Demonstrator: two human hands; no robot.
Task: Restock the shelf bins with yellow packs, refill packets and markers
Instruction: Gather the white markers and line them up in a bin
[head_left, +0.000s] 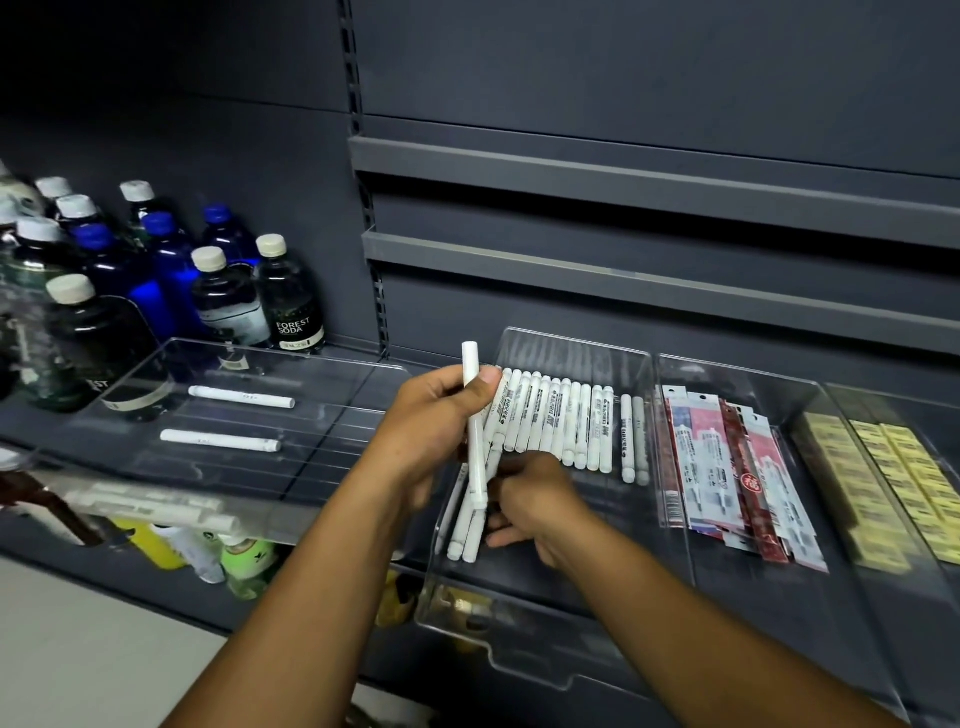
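My left hand (436, 415) grips a bunch of white markers (475, 431), one standing upright above the fist. It hovers over the left end of a clear marker bin (576, 348), where a row of white markers (566, 421) lies side by side. My right hand (535, 504) is low in that bin, fingers curled around the lower ends of loose markers (465, 525). Red-and-white refill packets (727, 467) fill the bin to the right. Yellow packs (883, 478) lie in the far right bin.
A wide clear tray (270, 358) on the left holds two white markers (221, 440). Bottles (234, 291) with white and blue caps stand behind it. Dark shelf rails (623, 176) run above. A lower shelf holds more bottles (244, 561).
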